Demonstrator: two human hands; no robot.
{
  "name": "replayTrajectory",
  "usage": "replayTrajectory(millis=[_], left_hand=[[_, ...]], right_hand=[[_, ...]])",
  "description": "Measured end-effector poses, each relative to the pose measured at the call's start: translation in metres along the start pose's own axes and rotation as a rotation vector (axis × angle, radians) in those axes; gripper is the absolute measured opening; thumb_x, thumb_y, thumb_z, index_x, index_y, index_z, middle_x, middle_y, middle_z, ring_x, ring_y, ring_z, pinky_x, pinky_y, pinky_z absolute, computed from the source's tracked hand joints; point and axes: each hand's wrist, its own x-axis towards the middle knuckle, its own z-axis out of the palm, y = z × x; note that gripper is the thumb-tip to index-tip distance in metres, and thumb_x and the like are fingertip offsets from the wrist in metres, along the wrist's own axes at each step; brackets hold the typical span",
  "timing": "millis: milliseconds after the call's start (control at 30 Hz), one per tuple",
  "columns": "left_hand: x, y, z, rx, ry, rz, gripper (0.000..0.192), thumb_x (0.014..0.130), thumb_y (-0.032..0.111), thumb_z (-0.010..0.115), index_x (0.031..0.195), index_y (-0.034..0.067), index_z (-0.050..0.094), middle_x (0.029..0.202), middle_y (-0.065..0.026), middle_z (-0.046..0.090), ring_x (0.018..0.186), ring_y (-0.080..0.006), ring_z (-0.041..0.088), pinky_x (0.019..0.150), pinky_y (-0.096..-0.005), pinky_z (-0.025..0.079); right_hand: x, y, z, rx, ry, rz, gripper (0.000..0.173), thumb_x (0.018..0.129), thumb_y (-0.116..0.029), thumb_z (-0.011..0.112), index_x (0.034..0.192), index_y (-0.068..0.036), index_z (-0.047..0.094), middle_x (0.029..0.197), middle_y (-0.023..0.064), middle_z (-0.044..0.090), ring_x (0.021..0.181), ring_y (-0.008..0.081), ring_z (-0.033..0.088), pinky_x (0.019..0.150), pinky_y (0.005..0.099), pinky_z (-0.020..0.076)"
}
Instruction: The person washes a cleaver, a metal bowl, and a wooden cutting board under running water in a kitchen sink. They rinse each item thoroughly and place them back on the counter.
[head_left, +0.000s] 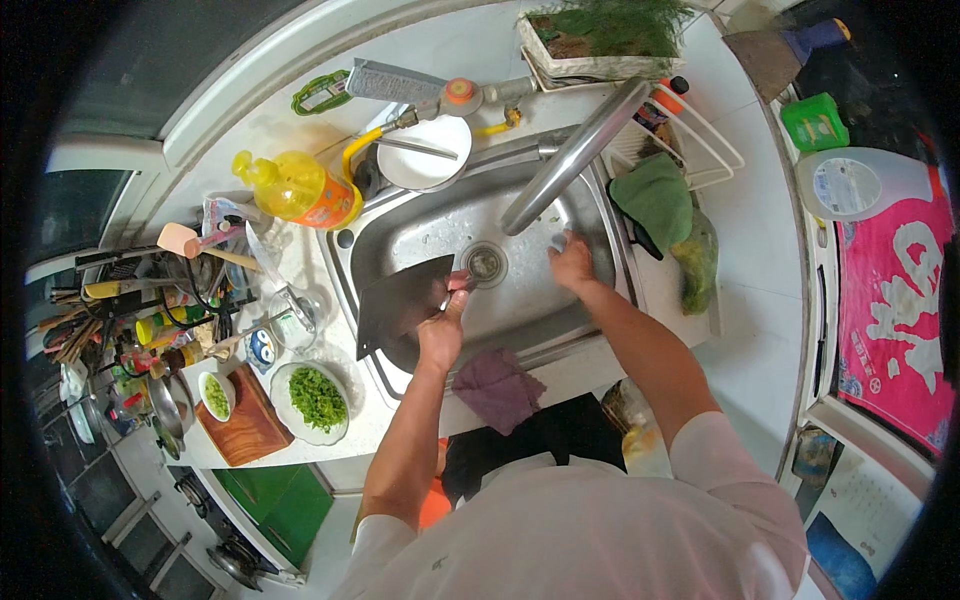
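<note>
My left hand (444, 330) grips the handle of a broad-bladed cleaver (401, 304), held over the left side of a stainless steel sink (427, 217). The blade points left, across the sink's rim. My right hand (572, 261) is low in the right part of the basin, its fingers partly bent, with no object visible in it; its underside is hidden. Between the hands lies the round drain strainer (484, 264). A thick metal faucet (574, 157) reaches over the basin from the upper right. A purple cloth (499, 390) hangs at the front edge.
Left of the sink are a plate of chopped greens (318, 402), a wooden board (247, 420) with a small bowl (217, 396), a knife (262, 255) and a yellow soap bottle (304, 191). Behind stands a white bowl (424, 154). At right lies a green cloth (652, 202).
</note>
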Motion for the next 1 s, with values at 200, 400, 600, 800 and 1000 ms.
replayTrajectory(millis=[200, 400, 600, 800, 1000], left_hand=[[-0.017, 0.000, -0.013, 0.000, 0.030, -0.028, 0.019, 0.098, 0.002, 0.069, 0.117, 0.001, 0.068, 0.127, -0.0145, 0.071, 0.122, -0.0277, 0.065, 0.109, -0.0397, 0.047], [-0.032, 0.005, -0.015, -0.054, 0.033, 0.056, 0.016, 0.098, -0.003, 0.065, 0.112, 0.002, 0.067, 0.127, -0.0156, 0.071, 0.128, -0.0308, 0.063, 0.114, -0.0442, 0.044], [-0.034, -0.011, -0.018, -0.121, 0.051, 0.052, 0.014, 0.102, 0.004, 0.064, 0.116, 0.001, 0.064, 0.133, -0.0123, 0.068, 0.126, -0.0222, 0.061, 0.111, -0.0356, 0.043], [-0.033, -0.008, -0.020, -0.100, 0.036, 0.072, 0.020, 0.102, 0.007, 0.065, 0.121, 0.001, 0.066, 0.131, -0.0116, 0.069, 0.126, -0.0227, 0.061, 0.112, -0.0356, 0.043], [-0.043, 0.000, -0.025, -0.033, 0.065, -0.052, 0.020, 0.104, 0.010, 0.065, 0.122, 0.001, 0.067, 0.129, -0.0112, 0.070, 0.125, -0.0224, 0.062, 0.110, -0.0355, 0.044]], right_hand=[[0.048, 0.021, 0.029, -0.151, 0.175, -0.101, 0.063, 0.082, -0.015, 0.072, 0.139, 0.007, 0.054, 0.131, 0.0303, 0.059, 0.126, 0.0463, 0.055, 0.109, 0.0494, 0.0463], [0.107, 0.022, 0.055, -0.177, 0.201, -0.221, 0.051, 0.085, -0.016, 0.067, 0.133, 0.001, 0.060, 0.123, 0.0300, 0.062, 0.123, 0.0466, 0.056, 0.107, 0.0488, 0.0474], [0.081, -0.027, 0.048, -0.298, -0.436, -0.644, 0.045, 0.083, 0.002, 0.057, 0.126, -0.004, 0.066, 0.127, 0.0167, 0.066, 0.125, 0.0379, 0.059, 0.112, 0.0430, 0.0448], [0.080, -0.010, 0.036, -0.267, -0.104, -0.622, 0.052, 0.097, -0.018, 0.056, 0.146, -0.003, 0.052, 0.156, 0.0202, 0.046, 0.147, 0.0356, 0.040, 0.125, 0.0434, 0.0295], [0.049, -0.014, 0.077, -0.230, -0.374, -0.795, 0.071, 0.083, 0.004, 0.054, 0.153, 0.006, 0.042, 0.164, 0.0259, 0.036, 0.154, 0.0404, 0.032, 0.127, 0.0448, 0.0285]])
